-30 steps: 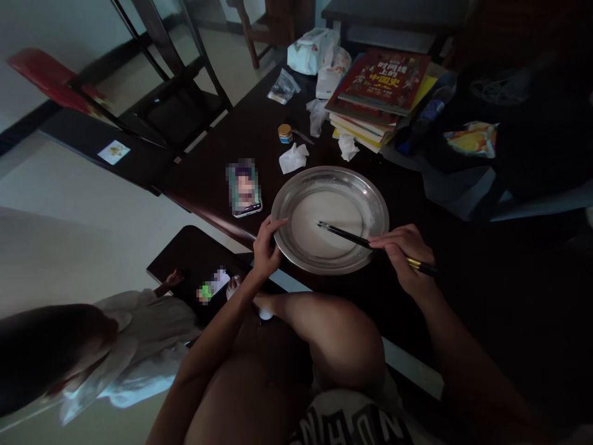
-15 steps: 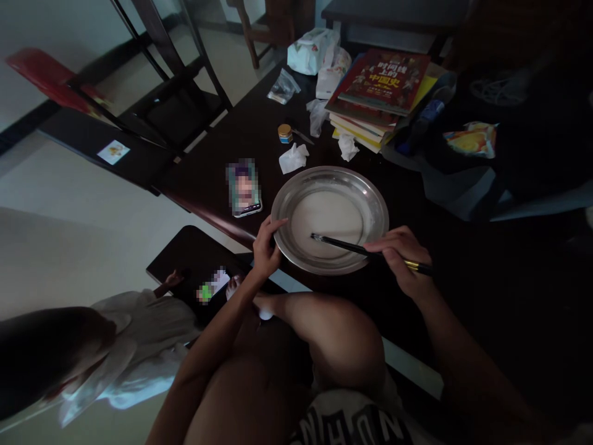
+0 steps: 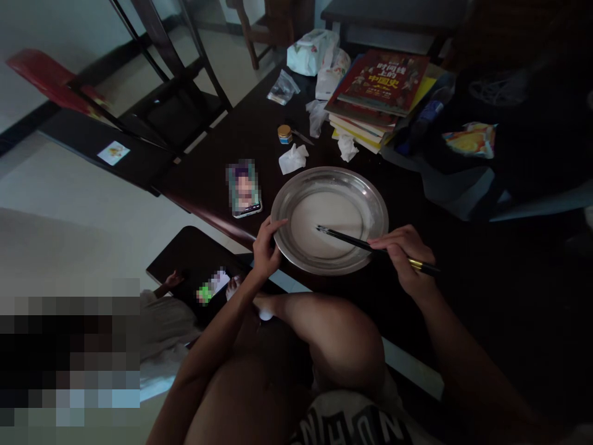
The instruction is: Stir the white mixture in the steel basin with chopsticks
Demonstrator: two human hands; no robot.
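Note:
A round metal basin (image 3: 377, 198) stands at the table's near edge, with a pale, cloudy liquid (image 3: 324, 213) in its bottom. My left hand (image 3: 267, 250) grips the basin's left rim, thumb or finger lying over the edge. In my right hand (image 3: 407, 259), a slim black paintbrush (image 3: 345, 238) with a gold band near its rear end is held between the fingers, slanting leftward over the basin. The brush's narrow tip is above or at the liquid's middle; whether it touches, I cannot tell.
Beyond the basin lie crumpled tissues (image 3: 293, 159), a small gold-lidded jar (image 3: 284, 134) and a stack of books (image 3: 380, 86). A phone (image 3: 244, 188) is left of the basin. Another person's hand (image 3: 175, 278) rests on a dark bench (image 3: 173, 253) at lower left, near a second lit screen.
My right hand has shifted slightly right, drawing the brush tip a little right and up over the liquid. My left hand and the basin stay in place.

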